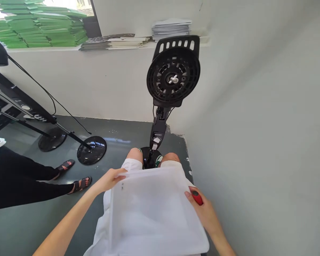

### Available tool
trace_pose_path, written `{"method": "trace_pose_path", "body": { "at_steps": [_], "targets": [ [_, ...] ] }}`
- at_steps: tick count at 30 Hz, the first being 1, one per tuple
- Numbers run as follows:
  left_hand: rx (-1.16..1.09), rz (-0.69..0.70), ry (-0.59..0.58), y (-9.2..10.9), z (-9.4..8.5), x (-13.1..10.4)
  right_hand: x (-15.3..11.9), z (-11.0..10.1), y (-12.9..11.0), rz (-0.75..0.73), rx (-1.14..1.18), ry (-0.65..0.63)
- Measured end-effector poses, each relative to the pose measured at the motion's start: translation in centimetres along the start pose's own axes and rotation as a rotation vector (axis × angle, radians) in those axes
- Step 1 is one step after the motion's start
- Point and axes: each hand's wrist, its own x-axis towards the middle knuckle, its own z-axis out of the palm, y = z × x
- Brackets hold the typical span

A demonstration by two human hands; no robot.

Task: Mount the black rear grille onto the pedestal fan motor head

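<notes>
A shallow white plastic tray [152, 209] rests across my lap, with nothing visible inside it. My left hand [110, 179] pinches its far left corner. At its right edge is my right hand [202, 209], fingers curled round a tool with a red and black handle [197, 198]; the tool's other end is hidden, and the thumb lies by the tray's rim. Straight ahead of my knees stands a black pedestal fan without blades or front guard, its round motor housing [173, 76] facing me and a wing nut on the shaft. Its post carries a control panel [157, 138].
Left of me are more black fan stands with round bases [92, 150] and a trailing cable [53, 97]. A person's legs in black trousers [24, 177] are close by. Green stacks [40, 26] and paper piles [172, 29] line the sill. A wall [264, 142] rises on the right.
</notes>
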Motion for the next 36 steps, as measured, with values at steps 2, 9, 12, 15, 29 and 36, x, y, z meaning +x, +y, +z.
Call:
{"method": "trace_pose_path", "body": {
  "at_steps": [2,9,12,15,29,36],
  "targets": [
    [-0.057,-0.028,0.024,-1.2,-2.2,-2.1,-1.5,1.3,0.8,0.015,0.070,-0.055],
    [-0.214,-0.415,0.234,-8.6,-9.1,-11.2,-1.1,1.7,4.2,0.135,0.140,-0.089],
    [-0.207,-0.527,0.284,-11.0,-9.4,-13.2,0.0,1.2,6.0,0.195,0.097,-0.182],
    [-0.206,-0.556,0.296,-12.2,-8.9,-13.3,0.4,1.3,7.2,0.233,0.057,-0.250],
    [-0.199,-0.328,0.307,-8.5,-5.4,-4.9,-0.6,4.1,3.0,0.120,0.074,-0.551],
    [-0.184,-0.153,0.293,-4.9,-1.7,0.7,-1.9,3.9,1.8,0.052,-0.061,-0.499]
  ]
}}
